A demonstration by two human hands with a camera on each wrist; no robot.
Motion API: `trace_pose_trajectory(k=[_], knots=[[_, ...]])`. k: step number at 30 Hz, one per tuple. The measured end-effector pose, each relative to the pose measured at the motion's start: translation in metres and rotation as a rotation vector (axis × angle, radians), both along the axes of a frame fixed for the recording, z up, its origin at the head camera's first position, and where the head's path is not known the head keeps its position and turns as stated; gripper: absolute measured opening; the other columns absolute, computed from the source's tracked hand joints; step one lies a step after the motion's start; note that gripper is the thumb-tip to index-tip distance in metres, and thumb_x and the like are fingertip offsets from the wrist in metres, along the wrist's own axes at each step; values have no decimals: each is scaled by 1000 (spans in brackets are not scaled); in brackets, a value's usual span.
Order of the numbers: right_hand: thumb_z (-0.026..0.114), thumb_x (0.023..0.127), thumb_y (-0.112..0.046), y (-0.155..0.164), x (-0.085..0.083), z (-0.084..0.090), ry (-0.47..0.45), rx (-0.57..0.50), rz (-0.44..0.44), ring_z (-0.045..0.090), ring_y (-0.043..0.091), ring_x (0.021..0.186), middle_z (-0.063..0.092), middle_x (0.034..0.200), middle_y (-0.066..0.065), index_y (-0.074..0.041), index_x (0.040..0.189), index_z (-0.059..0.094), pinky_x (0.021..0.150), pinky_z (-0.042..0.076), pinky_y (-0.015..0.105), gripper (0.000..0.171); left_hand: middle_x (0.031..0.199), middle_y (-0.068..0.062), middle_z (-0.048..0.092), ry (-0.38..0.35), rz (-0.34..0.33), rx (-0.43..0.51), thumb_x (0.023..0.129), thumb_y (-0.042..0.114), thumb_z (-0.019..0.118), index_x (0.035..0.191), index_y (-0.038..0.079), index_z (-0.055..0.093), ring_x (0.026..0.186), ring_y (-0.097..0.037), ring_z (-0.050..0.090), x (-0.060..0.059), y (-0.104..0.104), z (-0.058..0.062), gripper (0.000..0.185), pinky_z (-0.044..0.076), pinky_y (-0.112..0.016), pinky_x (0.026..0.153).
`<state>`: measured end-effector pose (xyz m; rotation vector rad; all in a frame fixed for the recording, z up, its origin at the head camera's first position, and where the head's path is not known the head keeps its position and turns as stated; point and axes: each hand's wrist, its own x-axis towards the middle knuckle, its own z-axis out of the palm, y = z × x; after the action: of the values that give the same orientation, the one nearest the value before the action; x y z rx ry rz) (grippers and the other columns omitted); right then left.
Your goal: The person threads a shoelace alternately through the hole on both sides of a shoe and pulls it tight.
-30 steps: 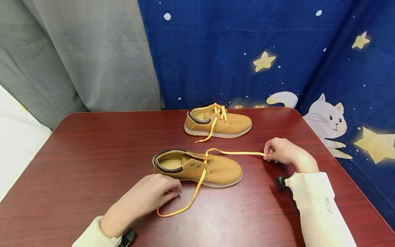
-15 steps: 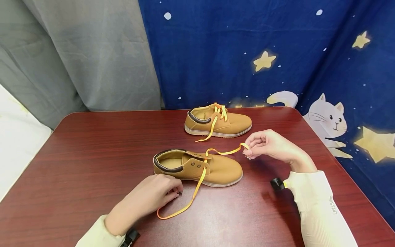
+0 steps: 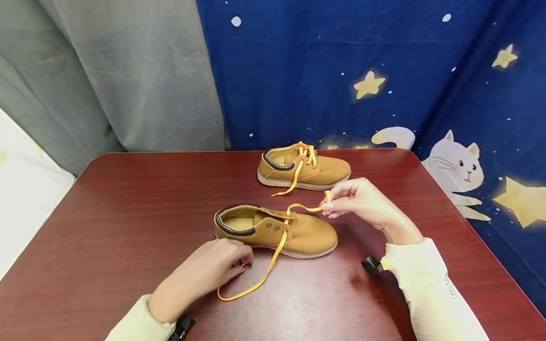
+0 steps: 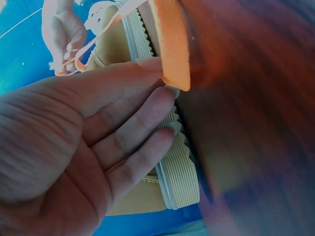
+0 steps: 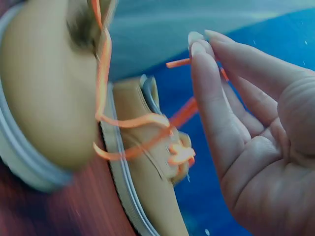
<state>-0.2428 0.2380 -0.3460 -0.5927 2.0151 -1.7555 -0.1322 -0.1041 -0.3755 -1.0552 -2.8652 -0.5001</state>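
I am lacing the near shoe [image 3: 277, 230] on the table [image 3: 128, 199]. My right hand [image 3: 358, 201] pinches the lace [image 3: 304, 207] end above its toe; my left hand [image 3: 209, 267], fingers loosely curled, rests against its side. Next, I judge, the tip needs aiming at an open eyelet.

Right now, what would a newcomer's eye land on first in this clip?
The tan shoe at the middle of the dark red table, its orange lace half threaded. The right hand pinches one lace end above the toe; the left hand rests by the heel side. A second, laced shoe sits behind, before a starry blue backdrop.
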Motion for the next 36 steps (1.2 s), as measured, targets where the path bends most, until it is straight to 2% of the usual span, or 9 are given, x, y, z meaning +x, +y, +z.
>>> trace_pose_trajectory(k=[7, 15, 17, 21, 24, 26, 30, 33, 36], knots=[[70, 88, 7, -25, 12, 3, -42, -80, -38, 76, 10, 82, 78, 88, -1, -15, 91, 74, 79, 62, 31, 23, 78, 16, 63, 14, 11, -19, 83, 17, 81, 83, 26, 66, 62, 3, 47, 3, 3, 3, 17, 41, -20, 57], [74, 85, 4, -44, 22, 4, 79, -90, -120, 76, 14, 75, 78, 81, -1, -14, 89, 71, 70, 62, 30, 19, 84, 16, 65, 10, 36, 30, 88, 18, 75, 86, 24, 69, 69, 4, 53, 5, 5, 11, 9, 48, -20, 65], [74, 85, 4, -48, 24, 3, 101, -93, -117, 76, 16, 75, 78, 81, -1, -12, 90, 71, 70, 62, 31, 17, 84, 16, 65, 63, 20, 68, 88, 17, 75, 86, 24, 70, 70, 5, 54, 5, 6, 14, 9, 49, -19, 65], [74, 86, 4, -56, 30, 1, 136, -102, -70, 77, 18, 76, 78, 83, -1, -2, 92, 69, 72, 62, 35, 10, 84, 13, 66, 297, -26, 205, 87, 13, 75, 87, 20, 72, 77, -1, 59, 5, 12, 24, 7, 51, -21, 69], [75, 86, 3, -62, 33, 0, 156, -97, -54, 78, 17, 79, 79, 85, 0, 7, 91, 67, 74, 62, 36, 10, 87, 9, 68, 400, 45, 268, 87, 15, 76, 88, 18, 73, 84, -7, 61, 4, 17, 36, 5, 53, -25, 73], [75, 86, 3, -65, 35, 0, 169, -87, -57, 78, 16, 80, 79, 86, 1, 9, 89, 66, 75, 62, 35, 11, 89, 8, 70, 343, 147, 265, 88, 18, 76, 91, 18, 73, 87, -9, 62, 2, 20, 42, 5, 53, -28, 75], [77, 84, 4, -71, 40, -3, 226, -68, -57, 77, 15, 81, 78, 88, 12, 7, 87, 69, 75, 62, 34, 9, 95, 6, 73, 134, 301, 200, 91, 24, 74, 99, 17, 73, 88, -12, 65, -9, 28, 46, 11, 54, -33, 78], [79, 84, 0, -73, 42, -6, 290, -56, -47, 76, 13, 79, 77, 88, 18, 6, 87, 71, 72, 62, 32, 10, 96, 7, 73, 10, 324, 187, 92, 26, 73, 102, 17, 74, 87, -11, 65, -17, 35, 44, 13, 54, -34, 80], [79, 85, -5, -75, 43, -8, 347, -42, -40, 74, 12, 76, 76, 86, 17, 5, 87, 73, 68, 61, 28, 12, 88, 9, 70, -62, 320, 187, 93, 26, 72, 101, 19, 75, 81, -9, 61, -24, 40, 42, 11, 51, -30, 76]])
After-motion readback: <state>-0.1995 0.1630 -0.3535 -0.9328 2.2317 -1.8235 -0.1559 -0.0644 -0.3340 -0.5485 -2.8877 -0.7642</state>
